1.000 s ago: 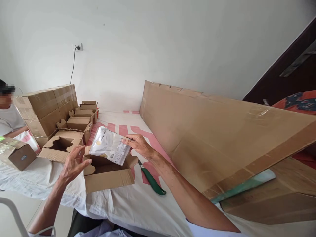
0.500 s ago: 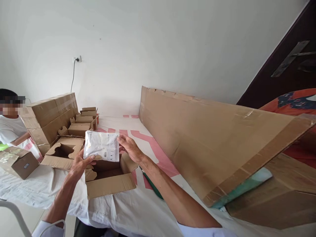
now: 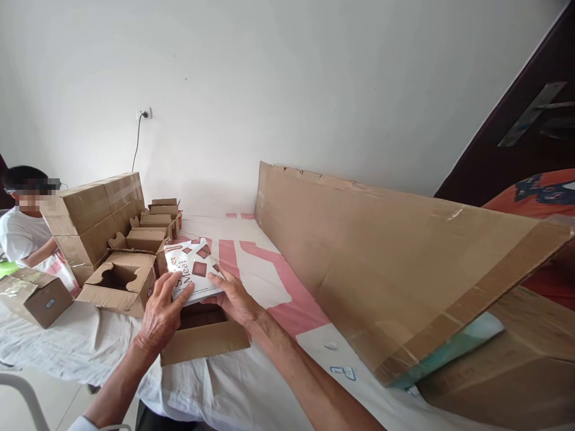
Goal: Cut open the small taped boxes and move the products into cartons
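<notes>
White pouch with brown squares sits flat over an open cardboard box. My left hand and right hand each close their grip on its near edge.

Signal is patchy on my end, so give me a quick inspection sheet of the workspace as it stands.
Surface: table under a white cloth with pink print.
Job's things: white pouch with brown squares, held over the open carton.
Clutter: open empty cartons, stacked sealed boxes, small box, long cardboard sheet leaning at right.
Hands: left hand and right hand both grip the pouch.
Cables: black cord plugged into wall socket.
Surroundings: white wall; a seated person at far left.
</notes>
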Demonstrator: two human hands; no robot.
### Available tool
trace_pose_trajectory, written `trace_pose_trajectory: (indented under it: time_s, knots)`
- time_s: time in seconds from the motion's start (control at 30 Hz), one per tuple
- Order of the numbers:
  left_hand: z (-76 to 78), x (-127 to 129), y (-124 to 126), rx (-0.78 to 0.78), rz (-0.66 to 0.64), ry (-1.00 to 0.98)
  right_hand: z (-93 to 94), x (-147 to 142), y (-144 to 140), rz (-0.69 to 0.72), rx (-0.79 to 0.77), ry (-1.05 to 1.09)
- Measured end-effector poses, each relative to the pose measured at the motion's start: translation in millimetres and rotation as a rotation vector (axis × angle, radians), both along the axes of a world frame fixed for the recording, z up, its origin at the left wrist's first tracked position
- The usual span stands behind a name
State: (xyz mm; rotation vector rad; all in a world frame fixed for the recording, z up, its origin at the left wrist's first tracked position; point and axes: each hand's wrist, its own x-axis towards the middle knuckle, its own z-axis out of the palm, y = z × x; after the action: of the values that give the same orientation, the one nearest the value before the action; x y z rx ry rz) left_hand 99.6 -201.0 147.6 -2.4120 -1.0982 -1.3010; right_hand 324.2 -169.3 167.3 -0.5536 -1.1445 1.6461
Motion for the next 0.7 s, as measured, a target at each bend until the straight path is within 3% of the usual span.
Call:
trace_pose_trajectory:
  time_s: [0.13, 0.23, 0.3, 0.43, 0.57, 0.7]
  knots:
    - [-3.1, 1.6, -7.3, -0.012, -0.032, -0.033, -4.2, 1.9, 3.4, -0.053, -0.024, 0.018]
    - [6.9, -6.8, -3.0, -0.095, 0.082, -0.304, -5.7, 9.5, 7.9, -0.035, -0.015, 0.020]
    - [17.5, -14.6, 3.5, -0.237, 0.100, -0.548, -3.1, 15.3, 10.0, -0.023, -0.002, -0.015]
    - [38.5, -24.9, 15.0, -0.624, -0.095, -0.957, 8.0, 24.3, 13.0, 0.035, 0.037, -0.114]
    - [48.3, -22.9, 16.4, -0.854, -0.211, -1.005, 19.9, 27.5, 17.2, 0.038, 0.054, -0.172]
    - [42.7, -16.3, 14.3, -0.870, -0.225, -1.002, 23.9, 22.6, 20.7, -0.042, 0.037, -0.079]
